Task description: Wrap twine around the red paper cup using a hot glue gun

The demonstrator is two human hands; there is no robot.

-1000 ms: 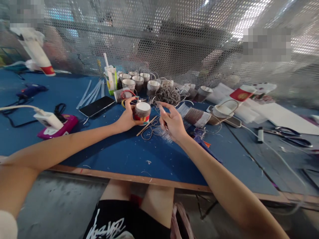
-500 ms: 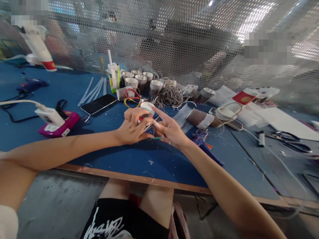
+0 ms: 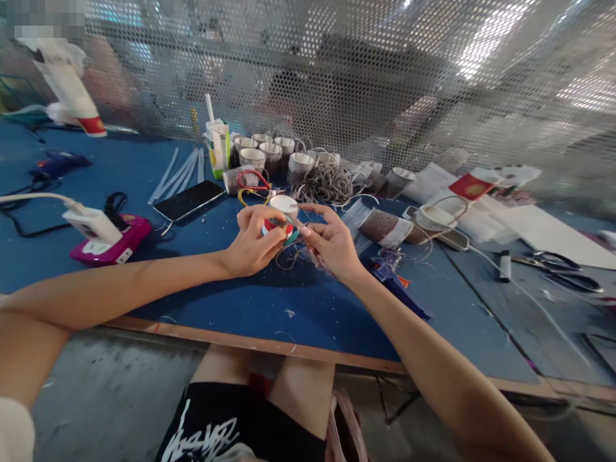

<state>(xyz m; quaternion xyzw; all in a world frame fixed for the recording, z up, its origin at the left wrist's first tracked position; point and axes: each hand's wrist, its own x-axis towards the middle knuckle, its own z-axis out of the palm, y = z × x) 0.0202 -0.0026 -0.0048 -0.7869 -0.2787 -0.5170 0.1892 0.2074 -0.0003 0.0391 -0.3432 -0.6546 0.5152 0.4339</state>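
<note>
While the left hand (image 3: 253,242) gripped a small paper cup (image 3: 282,215) just above the blue table (image 3: 231,292), the right hand (image 3: 330,244) pinched at its side, fingertips touching it. It had a white, round top and a red-and-green printed wall, partly hidden by fingers. Similar cups (image 3: 262,154) and tangled twine (image 3: 323,185) lay behind

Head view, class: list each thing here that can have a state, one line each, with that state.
left hand: closed around the small paper cup
small paper cup: held upside down above the table
right hand: fingers pinching at the cup's side
phone: lying flat, screen dark
red-handled scissors: lying on the table
paper cups at the back: upright, open
cord tangle: loose heap
</note>
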